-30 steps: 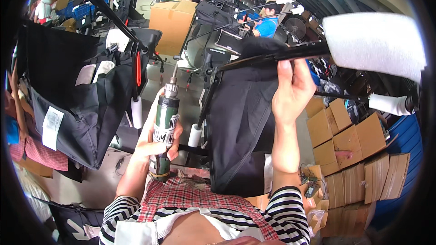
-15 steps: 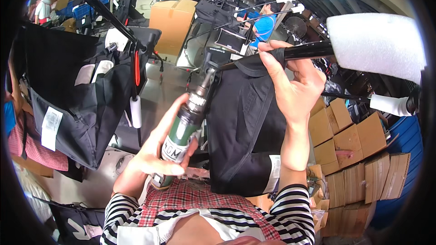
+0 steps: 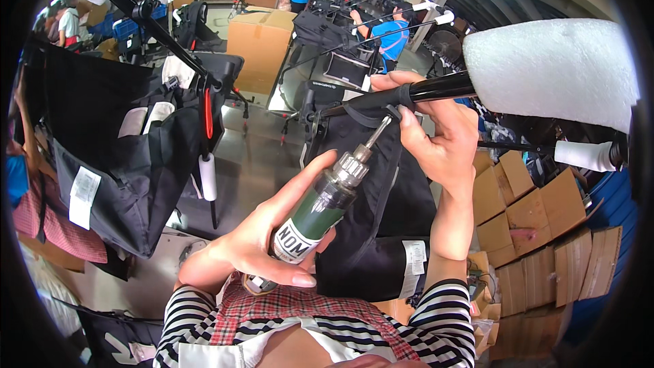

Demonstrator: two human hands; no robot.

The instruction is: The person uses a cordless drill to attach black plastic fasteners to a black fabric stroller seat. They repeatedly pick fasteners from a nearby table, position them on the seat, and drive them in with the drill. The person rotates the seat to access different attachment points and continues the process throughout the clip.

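Note:
My left hand [image 3: 262,245] is wrapped round a green electric screwdriver [image 3: 319,204], its thumb across the lower body. The screwdriver's metal bit slants up to the right, its tip at the edge of a black fabric flap [image 3: 368,103], close to my right thumb. Whether the tip presses on a screw is too small to tell. My right hand [image 3: 446,133] grips the black tube [image 3: 446,86] where the flap wraps it, thumb on the near side and fingers behind. Below the tube hangs a black fabric panel [image 3: 409,194] with a white label.
White foam [image 3: 545,68] sleeves the tube's right end. To the left stands another black fabric assembly [image 3: 122,170] on a tube frame. A large carton [image 3: 257,51] sits beyond, with co-workers in blue [image 3: 388,37] farther off. Flattened and stacked cartons [image 3: 521,204] fill the right side.
The screwdriver has moved right along the tube, from the joint at its left end to the flap by my right thumb. My right hand has shifted slightly, still gripping.

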